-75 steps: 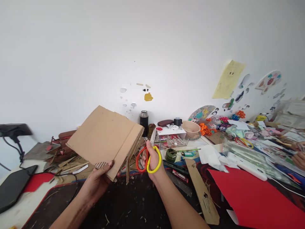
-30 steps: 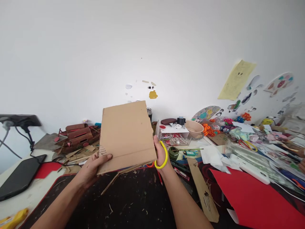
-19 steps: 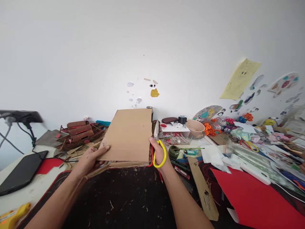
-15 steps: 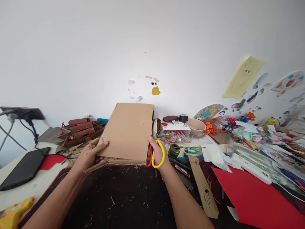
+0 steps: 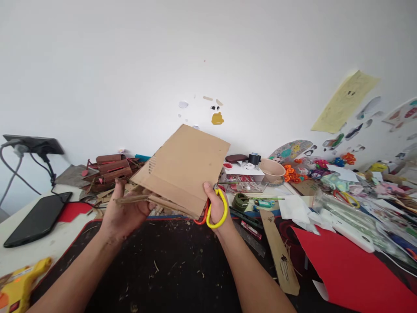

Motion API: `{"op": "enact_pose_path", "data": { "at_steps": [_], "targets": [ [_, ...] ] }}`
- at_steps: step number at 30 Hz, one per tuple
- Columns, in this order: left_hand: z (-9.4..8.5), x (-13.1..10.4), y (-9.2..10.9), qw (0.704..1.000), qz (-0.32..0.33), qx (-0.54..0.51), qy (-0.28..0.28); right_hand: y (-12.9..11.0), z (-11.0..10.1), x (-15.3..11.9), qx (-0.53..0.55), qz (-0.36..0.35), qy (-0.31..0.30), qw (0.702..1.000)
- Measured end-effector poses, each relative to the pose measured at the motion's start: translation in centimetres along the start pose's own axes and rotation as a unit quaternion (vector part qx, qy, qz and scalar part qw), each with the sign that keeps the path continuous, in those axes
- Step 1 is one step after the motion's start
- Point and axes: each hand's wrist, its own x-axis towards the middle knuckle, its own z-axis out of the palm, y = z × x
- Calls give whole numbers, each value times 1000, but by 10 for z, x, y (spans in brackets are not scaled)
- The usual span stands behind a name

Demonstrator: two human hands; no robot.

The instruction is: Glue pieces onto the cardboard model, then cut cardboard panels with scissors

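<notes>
A flat piece of brown cardboard (image 5: 185,167) is tilted above the dark mat, its far corner raised toward the wall. My right hand (image 5: 216,208) grips its near right edge, thumb on top, and also has scissors (image 5: 224,211) with yellow and red handles; their blades are hidden. Under the left corner, my left hand (image 5: 125,213) lies palm up with its fingers apart and its thumb raised. A thin cardboard strip (image 5: 132,198) rests across that palm. More torn cardboard layers show below the sheet's near edge.
Near the left edge are a black phone (image 5: 37,219) and a yellow glue gun (image 5: 24,282). Brown models (image 5: 114,169) stand at the back left. Red paper (image 5: 352,265), a long cardboard strip (image 5: 280,252) and a beige bowl (image 5: 272,169) are on the right.
The cardboard has turned clockwise and its far edge has risen. My left hand has opened, its thumb leaving the sheet's top face. My right hand still holds the sheet and scissors.
</notes>
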Motion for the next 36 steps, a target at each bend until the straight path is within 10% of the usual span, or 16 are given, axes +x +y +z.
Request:
{"op": "enact_pose_path", "data": {
  "at_steps": [8,19,36],
  "targets": [
    [6,-20,-46,983,-88,48,-157,-2,-1,8,3,26,135,991],
    [18,-27,-59,966,3,225,-127,13,8,-11,-67,-12,38,997],
    [17,-30,-70,943,84,314,-67,19,1,-8,-154,-109,53,981]
  ]
}}
